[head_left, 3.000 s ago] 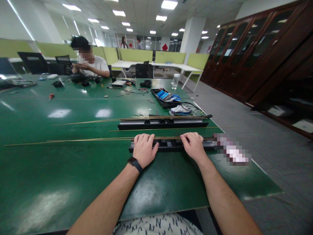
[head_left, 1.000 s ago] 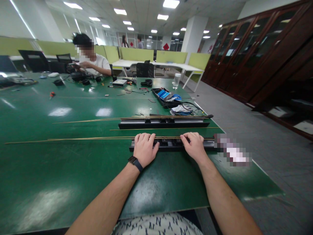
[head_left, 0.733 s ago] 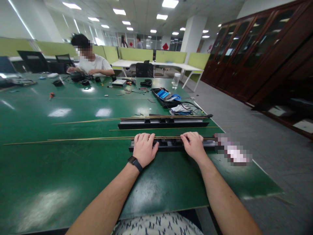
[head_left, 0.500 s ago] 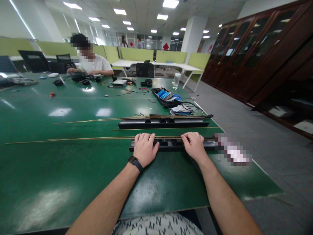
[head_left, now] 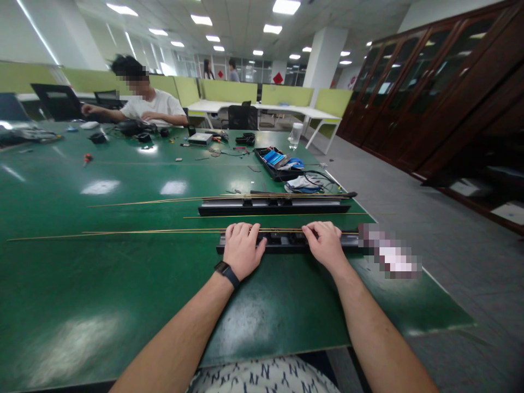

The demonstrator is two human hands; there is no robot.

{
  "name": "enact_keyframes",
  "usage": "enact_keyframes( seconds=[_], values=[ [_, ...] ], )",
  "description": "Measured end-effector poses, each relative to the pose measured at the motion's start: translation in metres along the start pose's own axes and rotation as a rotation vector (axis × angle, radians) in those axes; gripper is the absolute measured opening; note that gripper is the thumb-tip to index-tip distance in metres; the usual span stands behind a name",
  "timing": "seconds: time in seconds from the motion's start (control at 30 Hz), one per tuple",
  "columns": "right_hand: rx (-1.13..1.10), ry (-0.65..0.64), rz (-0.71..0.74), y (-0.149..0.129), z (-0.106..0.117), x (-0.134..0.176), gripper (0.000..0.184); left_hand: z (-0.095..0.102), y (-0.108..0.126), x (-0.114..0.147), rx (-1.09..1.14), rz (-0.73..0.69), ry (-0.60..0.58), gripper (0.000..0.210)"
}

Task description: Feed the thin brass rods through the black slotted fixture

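A long black rail [head_left: 282,249] with a grey channel lies crosswise in front of me. My left hand [head_left: 242,248] grips its left part, fingers bent over the far edge and thumb apart on the near side. Thin brass-coloured rods [head_left: 151,232] run along the rail's far edge and stick out far to the left. Over the rail's right half, my right hand [head_left: 323,240] is closed, thumb and forefinger pinching at the rods; how many it holds is hidden. Dark small parts [head_left: 280,238] sit in the channel between my hands.
Behind lies a second black rail [head_left: 274,209] with more rods on it; a single rod [head_left: 245,216] lies between the rails. Farther back are gloves [head_left: 305,184] and a black tray [head_left: 282,173] holding blue items. A blurred-out object [head_left: 391,254] lies right. A co-worker [head_left: 155,106] sits across the table.
My right hand and the rod in it have shifted very slightly left. My left hand has stayed put. Across the table, the co-worker has leaned and stretched an arm to the left.
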State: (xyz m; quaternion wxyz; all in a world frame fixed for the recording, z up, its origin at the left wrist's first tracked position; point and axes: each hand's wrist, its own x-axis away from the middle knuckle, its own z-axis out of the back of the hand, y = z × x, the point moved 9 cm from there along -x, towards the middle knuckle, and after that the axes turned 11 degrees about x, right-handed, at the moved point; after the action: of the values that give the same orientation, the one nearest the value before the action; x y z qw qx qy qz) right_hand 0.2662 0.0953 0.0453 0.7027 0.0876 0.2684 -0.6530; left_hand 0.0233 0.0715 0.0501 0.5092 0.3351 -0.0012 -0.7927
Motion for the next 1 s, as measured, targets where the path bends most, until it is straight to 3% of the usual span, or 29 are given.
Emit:
enact_keyframes(
  seconds=[1.0],
  values=[
    [0.003, 0.025, 0.013, -0.0024, 0.004, 0.0009, 0.029, 0.0, 0.001, 0.0001, -0.001, -0.008, -0.004, 0.034]
  ],
)
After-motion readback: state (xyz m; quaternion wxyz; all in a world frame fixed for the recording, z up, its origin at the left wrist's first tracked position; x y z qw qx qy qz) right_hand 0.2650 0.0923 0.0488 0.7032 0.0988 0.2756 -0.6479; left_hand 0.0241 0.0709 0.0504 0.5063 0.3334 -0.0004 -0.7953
